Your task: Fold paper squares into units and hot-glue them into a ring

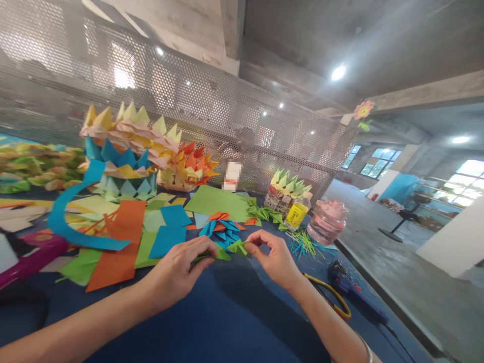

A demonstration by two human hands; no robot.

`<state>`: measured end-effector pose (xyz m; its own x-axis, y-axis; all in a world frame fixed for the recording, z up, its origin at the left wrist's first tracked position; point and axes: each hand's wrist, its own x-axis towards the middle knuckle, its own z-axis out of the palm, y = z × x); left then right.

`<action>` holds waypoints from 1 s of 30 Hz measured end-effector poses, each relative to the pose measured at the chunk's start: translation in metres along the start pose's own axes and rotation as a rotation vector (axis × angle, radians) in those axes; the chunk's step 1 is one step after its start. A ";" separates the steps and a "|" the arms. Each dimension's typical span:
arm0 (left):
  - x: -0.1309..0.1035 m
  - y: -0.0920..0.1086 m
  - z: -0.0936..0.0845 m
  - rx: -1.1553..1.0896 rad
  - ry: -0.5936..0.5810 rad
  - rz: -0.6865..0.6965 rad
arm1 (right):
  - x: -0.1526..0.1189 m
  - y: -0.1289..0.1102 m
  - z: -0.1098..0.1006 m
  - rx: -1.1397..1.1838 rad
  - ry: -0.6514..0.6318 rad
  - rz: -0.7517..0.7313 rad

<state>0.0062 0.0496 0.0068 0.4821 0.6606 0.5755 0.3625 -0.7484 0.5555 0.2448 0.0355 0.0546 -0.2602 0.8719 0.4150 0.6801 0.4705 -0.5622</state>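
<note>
Between my two hands is a strip of folded green paper, low over the blue table. My left hand is closed on its left part, thumb and fingers pinching it. With thumb and forefinger, my right hand pinches the right tip of the green paper. Just behind them lies a pile of folded blue paper pieces with some orange ones. Farther back and to the right sit more folded green pieces.
Folded-paper baskets stand at the back left near orange paper sheets. To the right are a yellow-labelled bottle, a pink-lidded jar, thin paper shreds and a blue corded tool. A perforated metal screen rises behind.
</note>
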 end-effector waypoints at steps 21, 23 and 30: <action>0.001 0.010 -0.001 -0.179 -0.075 -0.211 | -0.011 -0.012 0.017 -0.016 -0.043 -0.123; 0.001 0.010 0.000 -0.188 -0.069 -0.214 | -0.012 -0.012 0.018 -0.021 -0.037 -0.132; 0.001 0.011 -0.001 -0.204 -0.078 -0.249 | -0.014 -0.012 0.021 -0.027 -0.003 -0.168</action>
<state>0.0103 0.0423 0.0138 0.4617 0.8091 0.3637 0.3135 -0.5324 0.7863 0.2260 0.0209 0.0405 -0.3735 0.7815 0.4997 0.6449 0.6060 -0.4657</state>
